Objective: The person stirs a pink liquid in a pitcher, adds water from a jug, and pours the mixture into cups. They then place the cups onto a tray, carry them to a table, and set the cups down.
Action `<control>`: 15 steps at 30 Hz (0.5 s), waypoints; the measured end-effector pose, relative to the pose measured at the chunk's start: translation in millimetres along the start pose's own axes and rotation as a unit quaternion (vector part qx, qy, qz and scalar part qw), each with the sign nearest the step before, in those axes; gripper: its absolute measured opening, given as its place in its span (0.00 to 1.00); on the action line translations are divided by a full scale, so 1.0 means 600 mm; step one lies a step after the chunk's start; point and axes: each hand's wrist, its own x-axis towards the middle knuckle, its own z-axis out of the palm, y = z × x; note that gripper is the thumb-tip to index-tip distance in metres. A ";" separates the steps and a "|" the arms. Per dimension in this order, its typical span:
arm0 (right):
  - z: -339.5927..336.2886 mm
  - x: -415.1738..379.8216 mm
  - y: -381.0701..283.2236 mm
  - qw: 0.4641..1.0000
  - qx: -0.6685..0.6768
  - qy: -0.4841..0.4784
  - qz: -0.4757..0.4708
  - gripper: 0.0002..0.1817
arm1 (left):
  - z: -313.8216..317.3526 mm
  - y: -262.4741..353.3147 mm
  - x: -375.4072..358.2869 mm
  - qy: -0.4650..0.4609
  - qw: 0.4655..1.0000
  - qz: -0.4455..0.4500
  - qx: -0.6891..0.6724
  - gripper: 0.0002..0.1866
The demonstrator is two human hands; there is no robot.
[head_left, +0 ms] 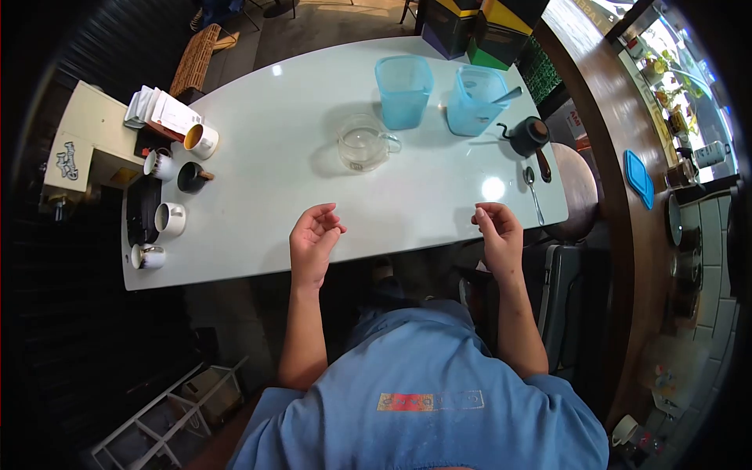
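My left hand (316, 239) is held at the table's near edge, its fingers loosely half curled and apart, with nothing in it. Farther right, my right hand (498, 233) is raised at the same edge, also half curled, and no object shows in it. Beyond and between them stands a clear glass server (363, 149) with its handle to the right. Two translucent blue containers (404, 94) (475, 102) stand behind it; a utensil leans in the right one. A black gooseneck kettle (529, 136) and a metal spoon (534, 192) are beyond my right hand.
Along the left of the white table (258, 157) are several cups (170, 218), a small dark pot (192, 178) and a stack of papers (160, 110). Dark boxes (478, 31) stand at the back. A blue lid (638, 179) lies on the wooden counter (599, 117) at right.
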 end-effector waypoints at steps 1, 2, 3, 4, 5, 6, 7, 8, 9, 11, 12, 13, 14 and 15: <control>0.009 0.008 -0.005 1.000 -0.002 0.015 -0.001 0.09 | -0.011 -0.002 0.019 -0.012 1.000 0.006 0.002 0.17; 0.016 0.015 -0.008 1.000 -0.005 0.030 -0.002 0.09 | -0.018 -0.004 0.038 -0.025 1.000 0.011 0.004 0.17; 0.022 0.019 -0.011 0.999 -0.012 0.033 0.001 0.09 | -0.022 -0.004 0.057 -0.024 1.000 0.014 0.011 0.17; 0.028 0.023 -0.007 0.999 -0.004 0.035 0.002 0.09 | -0.026 -0.004 0.074 -0.021 1.000 0.003 0.015 0.17; 0.035 0.025 -0.007 0.999 -0.007 0.037 0.010 0.09 | -0.026 -0.001 0.091 -0.012 1.000 -0.011 0.024 0.16; 0.038 0.024 -0.006 0.999 -0.009 0.040 0.019 0.09 | -0.024 0.001 0.105 -0.004 0.999 -0.025 0.035 0.15; 0.038 0.023 -0.005 0.999 -0.012 0.045 0.021 0.09 | -0.020 0.001 0.119 -0.009 0.999 -0.029 0.033 0.15; 0.039 0.022 -0.003 0.998 -0.012 0.047 0.025 0.08 | -0.017 0.001 0.131 -0.002 0.998 -0.040 0.053 0.15; 0.038 0.026 -0.004 0.998 -0.011 0.048 0.027 0.08 | -0.011 0.001 0.144 0.006 0.996 -0.048 0.072 0.17; 0.032 0.035 -0.010 0.998 -0.018 0.060 0.024 0.08 | 0.002 -0.006 0.166 0.021 0.995 -0.035 0.091 0.20; 0.026 0.041 -0.014 0.997 -0.021 0.069 0.022 0.08 | 0.010 -0.011 0.177 0.040 0.993 -0.021 0.112 0.24; 0.020 0.048 -0.019 0.997 -0.024 0.071 0.020 0.08 | 0.018 -0.015 0.186 0.037 0.993 -0.020 0.109 0.24; 0.014 0.056 -0.023 0.997 -0.020 0.075 0.010 0.08 | 0.023 -0.018 0.195 0.048 0.989 -0.022 0.138 0.25; 0.007 0.064 -0.028 0.997 -0.016 0.079 0.000 0.08 | 0.030 -0.020 0.203 0.059 0.984 -0.023 0.167 0.27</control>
